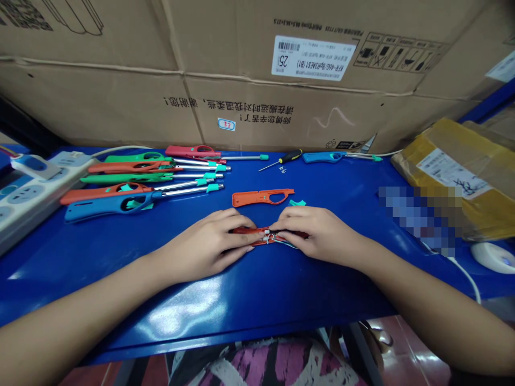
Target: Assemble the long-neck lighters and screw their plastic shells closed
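Note:
Both my hands work on an orange lighter half-shell (263, 242) lying on the blue table, with small white parts and thin wires inside it. My left hand (215, 241) grips its left end, fingers pressed along the shell. At the other end my right hand (311, 230) pinches near the inner parts; its fingertips hide what exactly they hold. Just beyond, the matching orange shell half (261, 197) lies flat. A small teal piece (298, 203) rests by my right fingers.
Several assembled lighters (116, 206) lie in a pile at left beside a white power strip (36, 187). A screwdriver (287, 156) and a blue lighter (325, 157) lie at the back. A large cardboard box (241, 64) walls the rear; a taped parcel (462, 177) stands right, near a white mouse (493, 257).

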`<action>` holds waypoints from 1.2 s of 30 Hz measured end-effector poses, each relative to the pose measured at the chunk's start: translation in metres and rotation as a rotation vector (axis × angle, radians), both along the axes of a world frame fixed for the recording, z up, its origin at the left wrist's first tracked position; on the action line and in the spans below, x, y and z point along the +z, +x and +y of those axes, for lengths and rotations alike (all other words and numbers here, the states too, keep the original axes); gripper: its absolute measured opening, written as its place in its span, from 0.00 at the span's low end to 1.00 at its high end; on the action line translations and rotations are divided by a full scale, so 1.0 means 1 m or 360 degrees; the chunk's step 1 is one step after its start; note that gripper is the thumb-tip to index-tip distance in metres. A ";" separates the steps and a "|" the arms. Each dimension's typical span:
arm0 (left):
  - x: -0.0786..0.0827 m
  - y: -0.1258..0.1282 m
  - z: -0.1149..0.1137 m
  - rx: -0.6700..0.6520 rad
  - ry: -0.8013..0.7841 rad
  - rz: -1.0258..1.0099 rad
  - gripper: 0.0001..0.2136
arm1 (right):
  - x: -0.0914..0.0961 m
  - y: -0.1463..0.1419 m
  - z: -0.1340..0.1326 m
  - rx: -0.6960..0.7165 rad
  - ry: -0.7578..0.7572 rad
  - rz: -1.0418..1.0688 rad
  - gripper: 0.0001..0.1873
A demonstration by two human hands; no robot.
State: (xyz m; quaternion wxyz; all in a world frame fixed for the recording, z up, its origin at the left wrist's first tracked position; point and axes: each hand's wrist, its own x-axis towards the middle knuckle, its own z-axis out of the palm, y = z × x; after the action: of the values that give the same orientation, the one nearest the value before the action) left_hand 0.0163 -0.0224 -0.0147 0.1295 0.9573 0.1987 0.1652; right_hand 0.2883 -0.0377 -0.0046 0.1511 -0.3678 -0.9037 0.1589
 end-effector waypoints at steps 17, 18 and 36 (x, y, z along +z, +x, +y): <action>0.004 -0.001 0.001 -0.0058 0.0112 0.0050 0.16 | -0.004 0.001 0.002 0.0055 0.0263 -0.0164 0.16; 0.004 -0.001 0.001 -0.0062 0.0118 0.0058 0.16 | -0.004 0.002 0.002 0.0060 0.0238 -0.0144 0.16; 0.003 -0.001 0.001 -0.0084 0.0185 0.0119 0.17 | -0.008 0.000 0.005 0.0237 0.0473 -0.0218 0.18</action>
State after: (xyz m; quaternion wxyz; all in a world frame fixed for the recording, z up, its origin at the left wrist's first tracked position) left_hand 0.0156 -0.0215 -0.0119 0.0706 0.9736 0.1683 0.1371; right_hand 0.2888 -0.0326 -0.0131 0.1297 -0.2834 -0.9501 0.0090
